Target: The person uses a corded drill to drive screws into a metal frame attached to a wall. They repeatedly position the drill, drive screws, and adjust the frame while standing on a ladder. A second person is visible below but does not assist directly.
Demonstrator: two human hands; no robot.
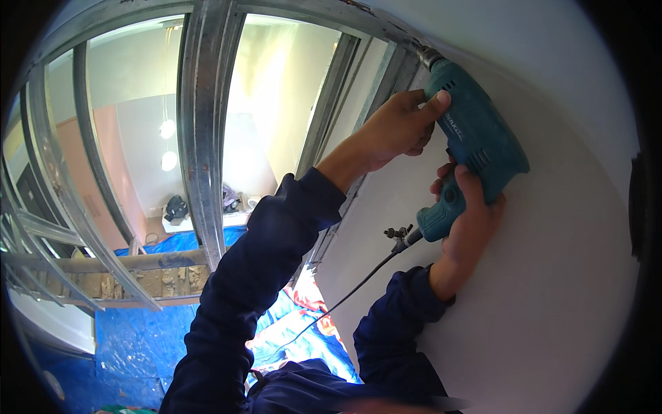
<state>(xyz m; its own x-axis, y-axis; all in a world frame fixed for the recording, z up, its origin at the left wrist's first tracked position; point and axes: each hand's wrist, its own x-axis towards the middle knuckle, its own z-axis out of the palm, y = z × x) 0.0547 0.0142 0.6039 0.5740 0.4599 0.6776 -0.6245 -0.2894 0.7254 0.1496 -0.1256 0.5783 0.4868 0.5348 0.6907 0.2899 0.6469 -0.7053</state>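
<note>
A teal corded drill points up and left, its chuck at the metal track along the top; whether a bit touches it I cannot tell. My left hand is closed on the front of the drill's body, thumb over its side. My right hand grips the handle lower down. A chuck key is fixed to the black cord that hangs from the handle toward the lower left.
Vertical metal studs and horizontal rails fill the left, with a room, hanging lamps and a white surface holding bags behind them. A plain wall is at my right. Blue tarpaulins cover the floor below, beside a dusty ledge.
</note>
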